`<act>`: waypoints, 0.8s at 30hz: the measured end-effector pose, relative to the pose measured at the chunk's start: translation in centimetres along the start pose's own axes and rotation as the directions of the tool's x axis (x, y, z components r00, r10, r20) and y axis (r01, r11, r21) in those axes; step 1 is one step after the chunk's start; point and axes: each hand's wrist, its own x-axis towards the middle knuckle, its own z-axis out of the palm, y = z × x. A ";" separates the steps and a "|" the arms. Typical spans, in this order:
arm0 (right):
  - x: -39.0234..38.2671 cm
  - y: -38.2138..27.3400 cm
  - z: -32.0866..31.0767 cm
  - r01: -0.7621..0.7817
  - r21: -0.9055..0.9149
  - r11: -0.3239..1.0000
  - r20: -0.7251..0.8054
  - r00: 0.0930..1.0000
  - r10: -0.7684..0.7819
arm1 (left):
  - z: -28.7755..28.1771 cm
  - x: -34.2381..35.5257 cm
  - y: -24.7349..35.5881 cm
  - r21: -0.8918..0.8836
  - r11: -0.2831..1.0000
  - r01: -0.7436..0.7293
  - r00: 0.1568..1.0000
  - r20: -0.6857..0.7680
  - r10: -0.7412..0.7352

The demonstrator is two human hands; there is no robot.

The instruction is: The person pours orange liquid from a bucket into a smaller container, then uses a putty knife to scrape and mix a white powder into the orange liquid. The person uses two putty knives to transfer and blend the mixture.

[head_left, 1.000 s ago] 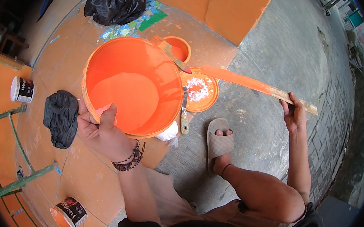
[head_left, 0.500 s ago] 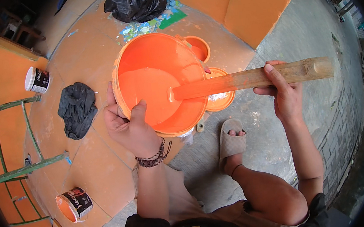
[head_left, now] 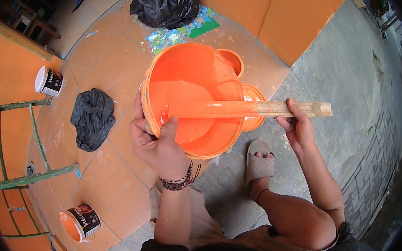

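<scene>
A large orange bucket (head_left: 208, 71) is tilted toward me, with bright orange paint (head_left: 183, 91) pooled inside. My left hand (head_left: 161, 141) grips its left rim, thumb over the inside edge and fingers around the outer wall. Across the bucket's mouth lies a flat wooden stick (head_left: 277, 108), apparently split bamboo. Its left half is coated in orange paint, and that end reaches the paint near my left thumb. My right hand (head_left: 299, 124) pinches the bare right part of the stick between thumb and fingers, to the right of the bucket.
Behind the bucket sit a small orange container (head_left: 232, 60) and an orange lid (head_left: 252, 94). A black plastic bag (head_left: 166, 5) rests on paint flakes. At left are a dark cloth (head_left: 92, 119), two small paint pails (head_left: 49, 82) and a green metal frame (head_left: 29, 178).
The stick has slid left and deeper into the bucket, my right hand moving left and slightly down with it. The bucket and my left hand appear a little further right and lower.
</scene>
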 end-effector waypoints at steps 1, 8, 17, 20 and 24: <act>0.1 -0.1 -0.3 -0.002 0.002 1.000 -0.005 1.000 0.002 | -0.1 0.1 0.1 0.000 1.000 0.013 1.000 -0.010 -0.013; -0.4 -3.1 -2.2 0.089 0.002 0.996 -0.083 0.993 -0.089 | -0.4 0.7 -0.1 -0.044 0.998 0.053 0.995 -0.079 -0.056; -1.7 -5.8 -7.5 0.213 -0.014 0.977 -0.214 0.954 -0.211 | 0.1 0.7 -0.7 -0.029 0.999 0.014 0.991 -0.133 -0.017; -2.1 -6.5 -9.6 0.231 -0.028 0.973 -0.244 0.942 -0.231 | 0.5 0.7 -0.8 -0.051 0.999 -0.012 0.990 -0.144 0.004; -2.2 -6.8 -11.8 0.274 -0.032 0.961 -0.337 0.902 -0.269 | -0.3 1.0 -1.0 -0.043 0.999 0.014 0.988 -0.152 -0.021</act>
